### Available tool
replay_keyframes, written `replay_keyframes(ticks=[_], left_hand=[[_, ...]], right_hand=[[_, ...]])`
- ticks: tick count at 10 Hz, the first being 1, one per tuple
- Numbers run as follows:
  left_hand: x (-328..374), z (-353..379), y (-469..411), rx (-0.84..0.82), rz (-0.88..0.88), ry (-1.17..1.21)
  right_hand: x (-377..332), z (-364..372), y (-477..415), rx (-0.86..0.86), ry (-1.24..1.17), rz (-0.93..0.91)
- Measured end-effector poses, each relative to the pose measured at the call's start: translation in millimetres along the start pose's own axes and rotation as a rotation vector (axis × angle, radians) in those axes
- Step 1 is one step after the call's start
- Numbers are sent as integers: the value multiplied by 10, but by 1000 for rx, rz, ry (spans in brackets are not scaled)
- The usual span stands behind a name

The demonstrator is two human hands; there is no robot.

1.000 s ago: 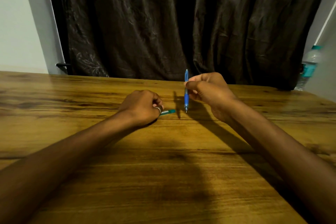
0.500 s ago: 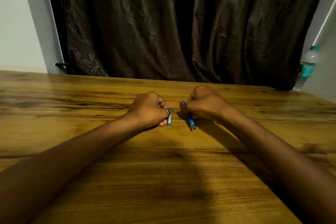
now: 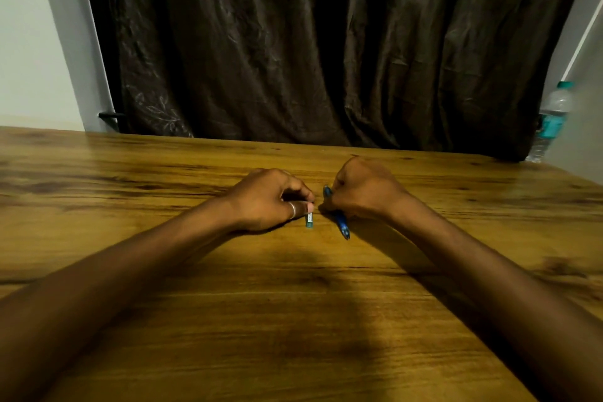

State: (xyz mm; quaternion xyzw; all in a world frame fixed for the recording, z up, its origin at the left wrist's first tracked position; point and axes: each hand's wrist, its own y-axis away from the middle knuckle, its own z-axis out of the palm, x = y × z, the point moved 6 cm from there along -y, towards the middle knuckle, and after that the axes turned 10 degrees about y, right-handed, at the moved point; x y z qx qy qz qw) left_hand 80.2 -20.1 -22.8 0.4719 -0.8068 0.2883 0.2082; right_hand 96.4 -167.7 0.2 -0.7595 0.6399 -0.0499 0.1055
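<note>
Both my hands rest on a wooden table (image 3: 293, 320), close together near its middle. My right hand (image 3: 365, 192) is curled round a blue pen (image 3: 341, 222); the pen's tip sticks out toward me and its back end shows above the fist. My left hand (image 3: 267, 199), with a ring on one finger, pinches a small teal pen-like piece (image 3: 309, 219) whose end pokes out below the fingertips. Most of that piece is hidden in the hand. The two objects lie a few centimetres apart.
A dark brown curtain (image 3: 326, 42) hangs behind the table's far edge. At the far right, beside the curtain, stands a clear plastic water bottle (image 3: 551, 117) with a teal label. Pale wall shows at the far left.
My right hand came down from holding the blue pen upright above the table to lying on it with the pen slanted. My left hand turned the teal piece from sideways toward me.
</note>
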Motion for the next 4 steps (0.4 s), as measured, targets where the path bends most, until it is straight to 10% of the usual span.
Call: replay_keyframes(ticks=[4], left_hand=[[-69, -48, 31, 142, -19, -370]], right_hand=[[39, -115, 22, 163, 87, 69]])
